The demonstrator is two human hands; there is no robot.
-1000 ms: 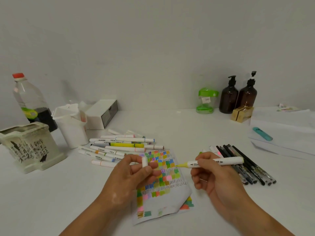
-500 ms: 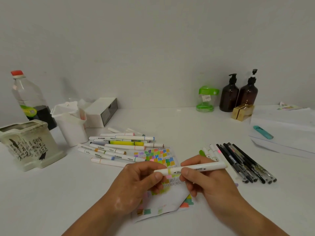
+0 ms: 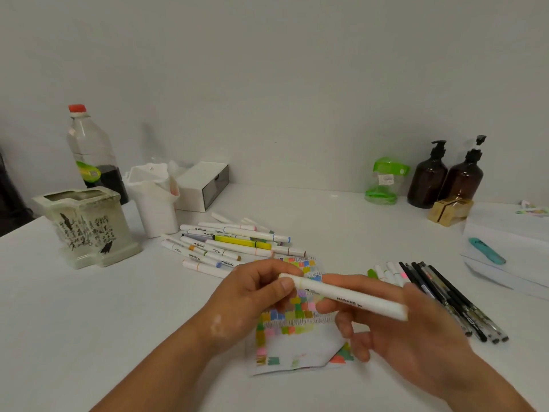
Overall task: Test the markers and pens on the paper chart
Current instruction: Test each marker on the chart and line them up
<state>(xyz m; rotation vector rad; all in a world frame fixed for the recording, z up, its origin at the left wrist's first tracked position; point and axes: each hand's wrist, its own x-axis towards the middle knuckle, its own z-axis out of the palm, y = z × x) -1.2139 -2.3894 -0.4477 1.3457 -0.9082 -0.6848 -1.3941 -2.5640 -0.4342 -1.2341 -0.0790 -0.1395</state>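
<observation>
A white marker [image 3: 350,295] with its cap on is held level above the paper chart [image 3: 297,337], which is covered in small coloured squares. My left hand [image 3: 249,298] pinches the capped left end of the marker. My right hand [image 3: 395,325] grips its barrel towards the right end. A pile of white markers [image 3: 234,245] lies behind the chart on the left. A row of black pens [image 3: 445,295] and a few white markers [image 3: 389,273] lies to the right.
At the back left stand a ceramic pot [image 3: 86,227], a white cup [image 3: 154,197], a white box [image 3: 205,185] and a plastic bottle [image 3: 89,150]. At the back right are a green container [image 3: 384,181], two brown pump bottles [image 3: 445,176] and stacked white paper [image 3: 511,248].
One second ago the marker was uncapped, with its cap in my left hand. The cap went back on, and both hands now hold the closed marker over the chart.
</observation>
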